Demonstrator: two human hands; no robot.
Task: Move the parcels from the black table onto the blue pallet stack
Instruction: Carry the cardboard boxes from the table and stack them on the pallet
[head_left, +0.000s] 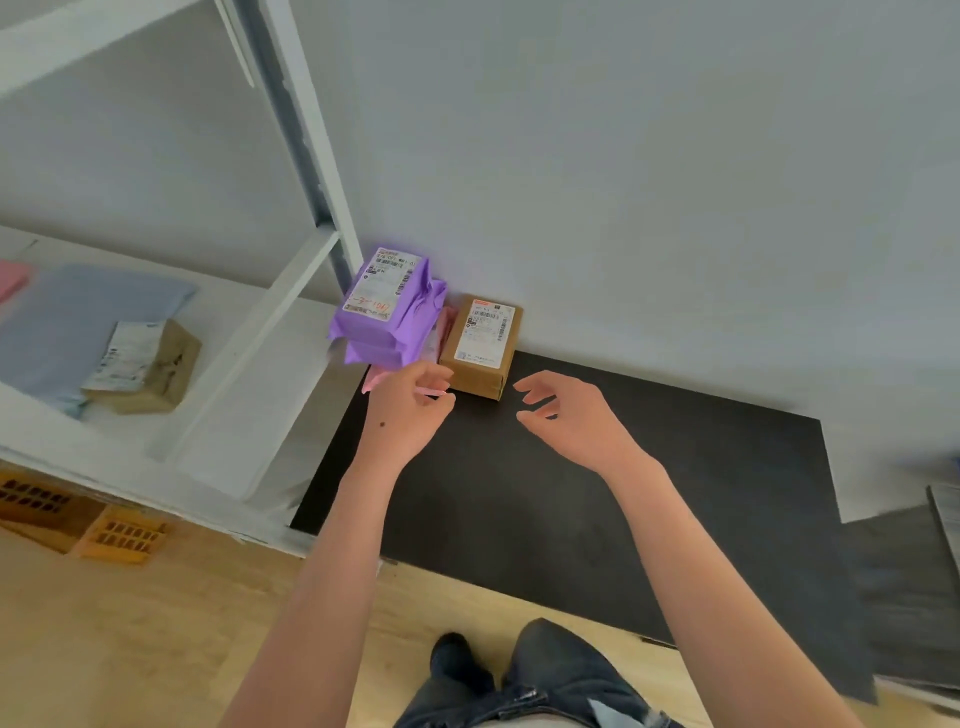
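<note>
At the far left corner of the black table (649, 483), purple mailer parcels (387, 306) lie stacked on a pink parcel (445, 323). A brown cardboard box (483, 343) with a white label sits just to their right, against the wall. My left hand (410, 415) is at the stack's front edge, with its fingers and thumb pinching the pink parcel's near edge. My right hand (566, 415) hovers over the table just right of the box, fingers loosely spread and holding nothing. The blue pallet stack is not clearly in view.
A white shelf unit (270, 332) stands left of the table; it holds a blue-grey mailer (78, 322), a small brown parcel (150, 369) and a pink item at the edge. Orange crates (119, 535) lie on the wooden floor. A grey wall backs the table.
</note>
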